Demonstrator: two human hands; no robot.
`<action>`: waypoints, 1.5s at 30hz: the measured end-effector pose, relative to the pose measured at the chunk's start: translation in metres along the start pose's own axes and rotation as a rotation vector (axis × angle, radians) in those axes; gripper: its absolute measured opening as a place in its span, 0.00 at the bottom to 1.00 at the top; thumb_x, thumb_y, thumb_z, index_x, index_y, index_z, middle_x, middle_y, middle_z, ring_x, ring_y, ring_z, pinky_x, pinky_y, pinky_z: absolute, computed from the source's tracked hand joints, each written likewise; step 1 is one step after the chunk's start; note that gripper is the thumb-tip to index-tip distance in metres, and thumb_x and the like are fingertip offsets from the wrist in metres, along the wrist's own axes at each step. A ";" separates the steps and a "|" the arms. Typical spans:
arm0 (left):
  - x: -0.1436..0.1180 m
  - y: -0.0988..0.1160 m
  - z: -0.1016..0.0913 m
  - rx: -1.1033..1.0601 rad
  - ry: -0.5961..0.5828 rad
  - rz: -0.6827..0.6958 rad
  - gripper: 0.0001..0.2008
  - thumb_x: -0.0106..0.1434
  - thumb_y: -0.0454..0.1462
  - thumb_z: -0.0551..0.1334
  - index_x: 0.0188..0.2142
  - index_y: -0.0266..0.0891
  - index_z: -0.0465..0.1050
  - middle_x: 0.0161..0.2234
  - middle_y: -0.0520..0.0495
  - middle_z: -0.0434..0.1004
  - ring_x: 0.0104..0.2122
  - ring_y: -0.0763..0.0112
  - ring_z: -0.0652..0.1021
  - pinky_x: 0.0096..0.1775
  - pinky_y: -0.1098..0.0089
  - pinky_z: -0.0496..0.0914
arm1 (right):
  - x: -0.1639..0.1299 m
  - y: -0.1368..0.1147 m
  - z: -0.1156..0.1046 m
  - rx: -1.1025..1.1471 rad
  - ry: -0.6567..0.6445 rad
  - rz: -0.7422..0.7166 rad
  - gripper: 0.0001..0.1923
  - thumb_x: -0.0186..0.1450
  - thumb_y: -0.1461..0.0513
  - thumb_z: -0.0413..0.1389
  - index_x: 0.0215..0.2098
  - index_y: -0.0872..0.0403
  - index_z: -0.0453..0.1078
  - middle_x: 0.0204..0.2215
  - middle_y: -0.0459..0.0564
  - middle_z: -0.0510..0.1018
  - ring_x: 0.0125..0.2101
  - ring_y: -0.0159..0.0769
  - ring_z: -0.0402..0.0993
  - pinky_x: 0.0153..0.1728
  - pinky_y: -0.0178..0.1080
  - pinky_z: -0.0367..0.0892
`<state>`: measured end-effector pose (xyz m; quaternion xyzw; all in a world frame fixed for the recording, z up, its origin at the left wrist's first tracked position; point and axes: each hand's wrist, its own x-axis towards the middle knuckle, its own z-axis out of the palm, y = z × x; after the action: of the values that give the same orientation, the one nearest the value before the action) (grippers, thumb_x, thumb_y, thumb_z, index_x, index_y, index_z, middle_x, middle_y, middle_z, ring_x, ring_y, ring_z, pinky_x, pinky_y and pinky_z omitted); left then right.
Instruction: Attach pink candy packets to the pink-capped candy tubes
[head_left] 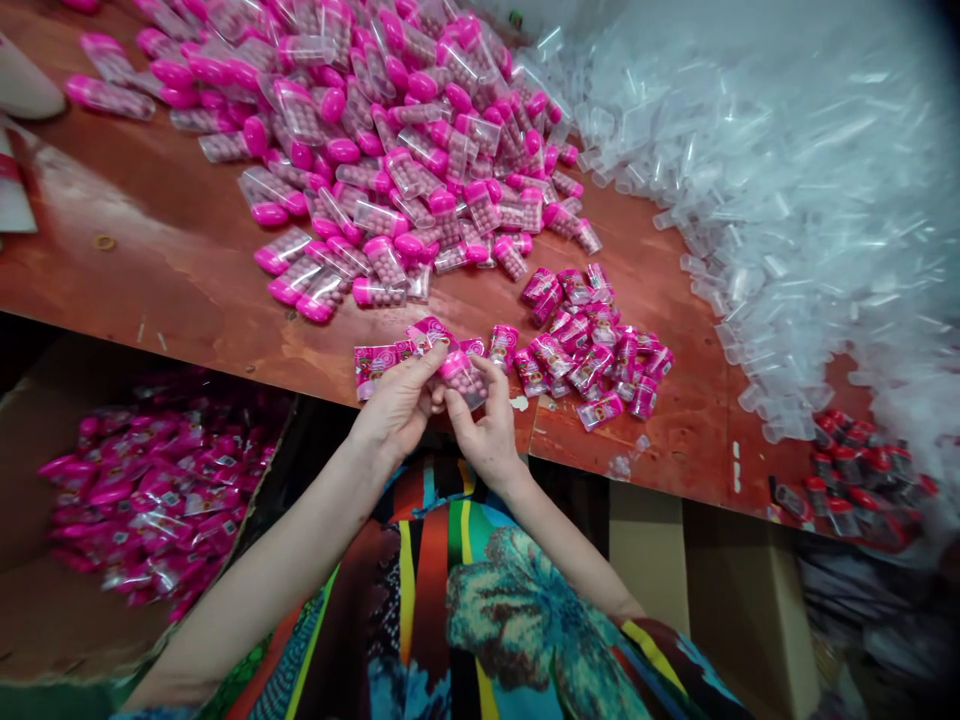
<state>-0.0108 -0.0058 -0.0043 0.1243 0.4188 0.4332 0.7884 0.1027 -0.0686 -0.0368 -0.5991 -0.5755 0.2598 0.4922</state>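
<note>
Reddish-brown wooden table (172,270), kinda scuffed and stained. Big heap of pink-capped candy tubes (390,130) across the top middle, a smaller bunch of labelled tubes (592,350) near the front edge, a huge drift of clear empty tubes (795,200) on the right, plus some red-capped tubes (855,480) at the right edge.

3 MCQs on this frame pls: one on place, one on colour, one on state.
1. Where is the heap of clear empty tubes?
A. Right end of the table
B. In the box
C. On the lap

2. What colour are the caps of the filled tubes?
A. Blue
B. Pink
C. Green

3. What are the hands doing?
A. Resting flat
B. Both on one tube
C. Hanging apart, empty

Key: 1 A, the heap covers the right end. 2 B, the caps are pink. 3 B, left hand and right hand meet on a held tube at the table edge.
</note>
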 end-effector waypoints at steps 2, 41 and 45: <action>-0.002 -0.001 0.002 0.027 0.007 -0.023 0.17 0.53 0.41 0.76 0.24 0.35 0.71 0.17 0.55 0.67 0.15 0.83 0.65 0.18 0.79 0.58 | -0.001 0.003 0.000 -0.044 0.008 -0.046 0.28 0.70 0.56 0.57 0.65 0.50 0.57 0.55 0.58 0.73 0.51 0.42 0.76 0.51 0.47 0.75; -0.003 -0.009 -0.007 0.111 -0.062 -0.068 0.20 0.51 0.44 0.77 0.24 0.34 0.69 0.14 0.59 0.58 0.13 0.86 0.58 0.17 0.80 0.51 | 0.001 0.001 -0.011 -0.179 -0.119 -0.022 0.26 0.68 0.54 0.58 0.62 0.48 0.61 0.54 0.56 0.77 0.46 0.44 0.79 0.46 0.48 0.77; -0.002 -0.008 -0.010 0.068 -0.101 -0.083 0.18 0.52 0.43 0.76 0.25 0.34 0.71 0.15 0.59 0.58 0.13 0.86 0.56 0.17 0.80 0.51 | -0.001 0.003 -0.008 0.144 -0.215 0.102 0.30 0.68 0.53 0.58 0.64 0.47 0.55 0.47 0.52 0.77 0.39 0.37 0.78 0.41 0.43 0.76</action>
<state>-0.0141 -0.0135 -0.0138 0.1549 0.3977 0.3787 0.8212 0.1110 -0.0718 -0.0363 -0.5596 -0.5734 0.3879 0.4556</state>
